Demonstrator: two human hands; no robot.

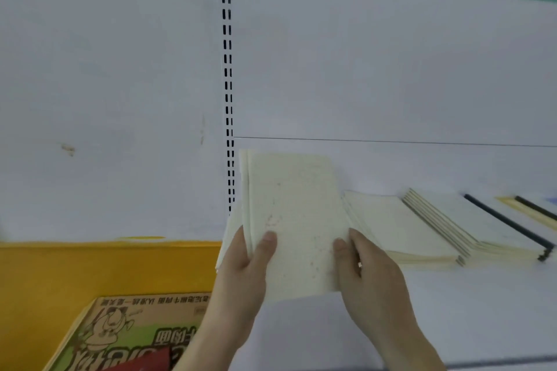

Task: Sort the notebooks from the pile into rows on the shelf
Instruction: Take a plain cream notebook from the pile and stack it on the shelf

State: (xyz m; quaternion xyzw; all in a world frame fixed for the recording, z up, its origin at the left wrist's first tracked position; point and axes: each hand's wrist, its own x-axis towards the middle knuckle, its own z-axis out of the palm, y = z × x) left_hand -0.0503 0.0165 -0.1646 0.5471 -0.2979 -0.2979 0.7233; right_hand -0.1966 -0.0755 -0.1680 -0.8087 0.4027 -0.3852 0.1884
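- Held stack of notebooks [294,220]: several thin cream-covered notebooks, upright and tilted slightly, raised above the left end of the white shelf [452,310]; top cover faintly speckled.
- Left hand [247,268]: grips the stack's lower left edge, thumb on the front cover, fingers curled behind.
- Right hand [367,274]: grips the lower right edge, thumb on the cover, fingers wrapped round the side.
- Shelved row [422,229]: cream notebooks lying overlapped along the back of the shelf, right of the held stack; two black-spined notebooks [509,224] further right.
- Yellow bin [90,268]: lower left, beside the shelf; holds a brown-covered book [135,334] printed with a cartoon figure and green and red lettering.
- Slotted upright [228,93]: white, with paired black slots, behind the shelf.
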